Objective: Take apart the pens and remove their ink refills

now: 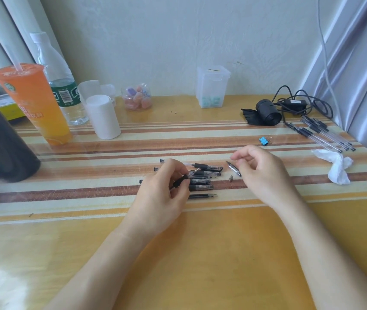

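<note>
Several black-capped clear pens (202, 174) lie in a row on the striped table, partly behind my left hand (164, 193). That hand is closed on one pen body with a black grip (181, 180), its bare tip pointing up to the right. My right hand (261, 171) hovers just right of the row, fingers loosely curled and apart, holding nothing. Below its fingers a pen cap (233, 168) and a small cone tip piece (230, 178) rest on the table. A loose ink refill (201, 195) lies at the near side of the row.
At the right edge lie more pens (325, 136), a crumpled tissue (337, 167) and a blue binder clip (263, 140). Behind are a black roll with cables (267, 113), a clear box (211, 88), a paper roll (103, 117), an orange drink (35, 104) and a bottle (59, 79).
</note>
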